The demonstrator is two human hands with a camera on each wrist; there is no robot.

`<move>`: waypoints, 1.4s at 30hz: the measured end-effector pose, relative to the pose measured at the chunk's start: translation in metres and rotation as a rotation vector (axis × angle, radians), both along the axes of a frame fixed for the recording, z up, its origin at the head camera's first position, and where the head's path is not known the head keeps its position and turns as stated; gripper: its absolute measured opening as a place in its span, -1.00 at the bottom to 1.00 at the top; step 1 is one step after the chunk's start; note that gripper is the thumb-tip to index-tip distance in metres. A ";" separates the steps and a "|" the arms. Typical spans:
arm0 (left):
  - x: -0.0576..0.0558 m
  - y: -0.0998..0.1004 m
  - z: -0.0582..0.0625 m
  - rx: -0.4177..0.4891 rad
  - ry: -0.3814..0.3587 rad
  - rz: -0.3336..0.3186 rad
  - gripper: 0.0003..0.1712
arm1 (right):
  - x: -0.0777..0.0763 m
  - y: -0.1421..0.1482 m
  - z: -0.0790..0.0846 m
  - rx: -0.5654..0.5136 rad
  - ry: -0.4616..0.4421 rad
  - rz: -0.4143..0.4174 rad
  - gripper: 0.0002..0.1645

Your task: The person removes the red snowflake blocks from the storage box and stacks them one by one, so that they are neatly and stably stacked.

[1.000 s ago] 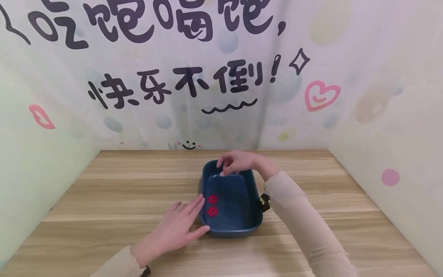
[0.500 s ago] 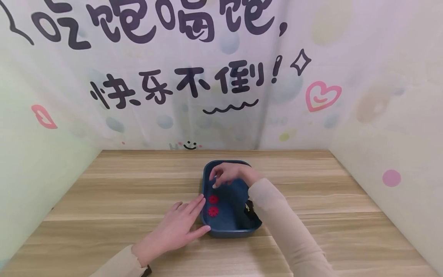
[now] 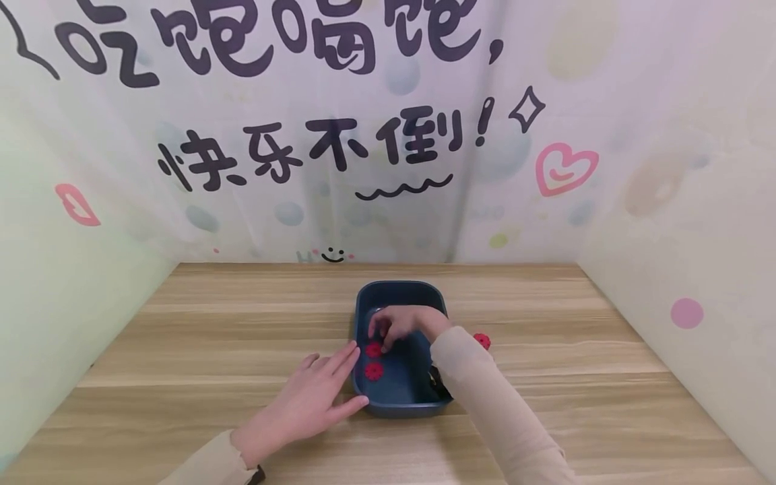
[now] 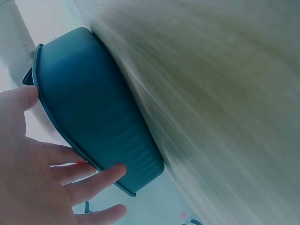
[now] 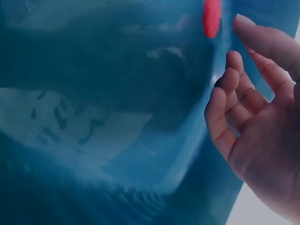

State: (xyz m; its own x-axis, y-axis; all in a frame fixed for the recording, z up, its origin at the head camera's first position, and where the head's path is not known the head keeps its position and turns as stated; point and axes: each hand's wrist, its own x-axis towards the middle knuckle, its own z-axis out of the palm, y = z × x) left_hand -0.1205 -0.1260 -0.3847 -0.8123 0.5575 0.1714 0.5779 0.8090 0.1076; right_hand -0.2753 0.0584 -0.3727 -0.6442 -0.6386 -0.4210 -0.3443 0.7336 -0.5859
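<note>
A dark blue rectangular tub (image 3: 394, 409) sits on the table. My left hand (image 3: 303, 402) rests against its left wall with fingers spread; in the left wrist view, the thumb and fingers (image 4: 101, 182) lie along its rim. Inside, two red flower-shaped pieces lie near the left wall, a farther one (image 3: 373, 349) and a nearer one (image 3: 373, 371). My right hand (image 3: 394, 323) reaches into the tub, bent fingers just above the farther piece. In the right wrist view, a red piece (image 5: 212, 18) lies just beside the thumb tip, with nothing between the fingers.
A third red flower-shaped piece (image 3: 481, 341) lies on the wooden table (image 3: 254, 303) right of the tub, partly behind the right sleeve (image 3: 485, 391). A printed white backdrop (image 3: 339, 222) stands behind, with pale walls at both sides.
My right hand has moved from the tub's far end toward the near left, down to the farther red piece. The red piece outside shows past the sleeve. My left hand has stayed put.
</note>
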 end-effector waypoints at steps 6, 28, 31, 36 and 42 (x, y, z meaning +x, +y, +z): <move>0.000 0.000 -0.001 0.006 -0.008 -0.003 -0.18 | 0.002 -0.003 -0.010 0.021 0.046 0.020 -0.64; -0.001 0.001 0.001 -0.002 -0.018 0.003 -0.17 | 0.005 -0.009 -0.015 0.024 0.111 -0.020 -0.68; -0.001 0.001 0.001 -0.004 -0.020 0.002 -0.16 | 0.005 -0.009 -0.014 0.018 0.098 -0.014 -0.67; 0.000 0.001 0.002 -0.001 -0.020 0.003 -0.17 | 0.006 -0.008 -0.013 0.029 0.064 -0.007 -0.66; 0.000 0.001 0.001 -0.006 -0.005 -0.001 -0.16 | 0.008 -0.008 -0.012 0.057 0.057 -0.015 -0.68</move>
